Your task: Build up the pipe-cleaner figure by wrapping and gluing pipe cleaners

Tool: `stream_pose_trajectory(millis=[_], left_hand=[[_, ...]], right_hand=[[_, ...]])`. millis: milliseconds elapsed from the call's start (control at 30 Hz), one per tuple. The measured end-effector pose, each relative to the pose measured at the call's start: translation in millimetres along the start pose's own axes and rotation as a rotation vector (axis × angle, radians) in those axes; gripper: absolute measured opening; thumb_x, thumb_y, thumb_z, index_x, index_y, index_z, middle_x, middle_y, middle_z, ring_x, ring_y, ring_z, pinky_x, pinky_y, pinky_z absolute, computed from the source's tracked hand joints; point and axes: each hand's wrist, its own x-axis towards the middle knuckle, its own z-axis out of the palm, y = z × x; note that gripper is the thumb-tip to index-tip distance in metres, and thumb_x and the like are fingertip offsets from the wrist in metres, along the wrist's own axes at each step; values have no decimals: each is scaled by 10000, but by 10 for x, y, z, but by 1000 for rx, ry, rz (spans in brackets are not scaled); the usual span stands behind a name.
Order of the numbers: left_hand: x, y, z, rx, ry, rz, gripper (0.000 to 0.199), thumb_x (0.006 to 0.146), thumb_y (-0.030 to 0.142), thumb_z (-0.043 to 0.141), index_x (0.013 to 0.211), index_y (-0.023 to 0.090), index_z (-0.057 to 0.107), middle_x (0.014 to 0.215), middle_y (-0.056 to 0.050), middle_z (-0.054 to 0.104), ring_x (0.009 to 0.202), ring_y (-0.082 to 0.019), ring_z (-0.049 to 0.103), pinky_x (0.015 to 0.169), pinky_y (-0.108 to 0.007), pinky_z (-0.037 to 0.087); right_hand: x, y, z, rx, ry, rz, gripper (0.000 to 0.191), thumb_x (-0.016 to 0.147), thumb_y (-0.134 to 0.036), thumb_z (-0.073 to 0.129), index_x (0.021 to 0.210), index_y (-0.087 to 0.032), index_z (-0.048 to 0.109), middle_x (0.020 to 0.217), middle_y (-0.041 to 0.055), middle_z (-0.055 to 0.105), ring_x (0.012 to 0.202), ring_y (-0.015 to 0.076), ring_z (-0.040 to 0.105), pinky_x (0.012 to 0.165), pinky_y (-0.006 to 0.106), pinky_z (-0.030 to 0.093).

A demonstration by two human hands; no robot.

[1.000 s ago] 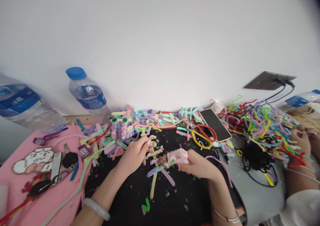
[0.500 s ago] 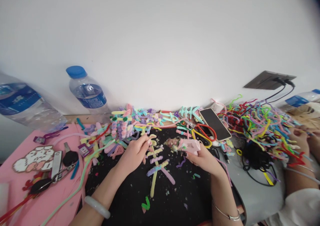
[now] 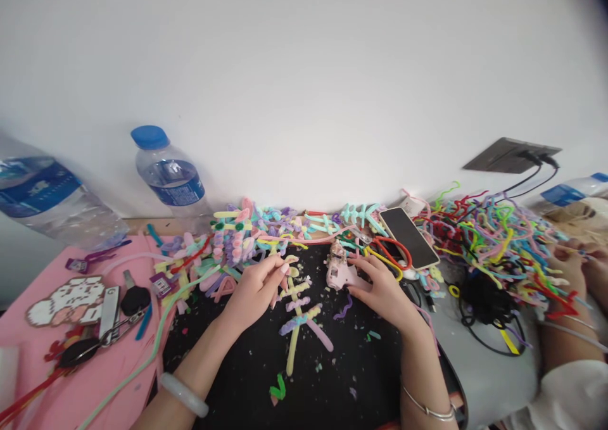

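My left hand (image 3: 259, 289) pinches the top end of a pipe-cleaner fishbone figure (image 3: 297, 316), which has a yellow spine, twisted purple and blue ribs and a pink piece at its lower right. To the right, my right hand (image 3: 380, 290) has its fingers around a small pale pink glue gun (image 3: 337, 275); its tip is crusted and points toward the wall. The gun is apart from the figure. A black mat (image 3: 332, 379) lies under both hands, sprinkled with fluff scraps. A green scrap (image 3: 278, 389) lies near the figure's lower end.
Finished pipe-cleaner pieces (image 3: 237, 227) line the wall. Scissors (image 3: 392, 252), a phone (image 3: 409, 237) and a tangled pipe-cleaner heap (image 3: 494, 227) are on the right, beside another person's hands (image 3: 570, 265). Bottles (image 3: 175, 180) and keys (image 3: 134, 300) are on the left.
The glue gun has turned upright, its crusted tip swinging from left toward the wall, and my right-hand fingers have spread more along it. My left hand has barely moved.
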Motion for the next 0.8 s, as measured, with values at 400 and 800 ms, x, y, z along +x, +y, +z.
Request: stream_pose_trajectory(millis=[400, 800], left_hand=[[-30, 63, 77, 175, -124, 144, 289, 940, 253, 416, 669, 173, 479, 584, 46, 491, 547, -92, 466, 571, -202, 339], [-20, 32, 82, 215, -134, 140, 288, 944, 261, 409, 677, 180, 479, 574, 49, 500, 538, -96, 477, 564, -200, 336]], right_hand=[[11, -780, 424, 438, 136, -279, 113, 823, -148, 620, 905, -203, 676, 813, 26, 593, 763, 163, 575, 663, 275, 469], [1, -792, 555, 503, 145, -120, 133, 766, -94, 629, 823, -194, 698, 718, -6, 547, 562, 110, 446, 491, 233, 352]])
